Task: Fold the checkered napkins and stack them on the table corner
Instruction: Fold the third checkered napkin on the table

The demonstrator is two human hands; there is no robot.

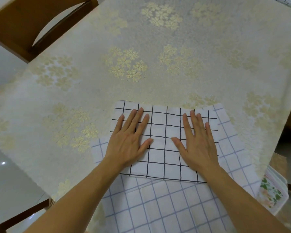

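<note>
1. I count two hands: the left hand (128, 140) and the right hand (197, 142), both flat.
2. I see three checkered napkins: a black-lined napkin (165, 148), a blue-lined napkin (158, 206) under it, and a far napkin (287, 2) at the corner.
3. One tablecloth (158, 73).
4. One wooden chair (15, 22).

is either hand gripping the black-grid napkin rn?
No. The left hand and right hand both lie flat with straight fingers on the black-grid napkin, pressing it down rather than pinching it.
</note>
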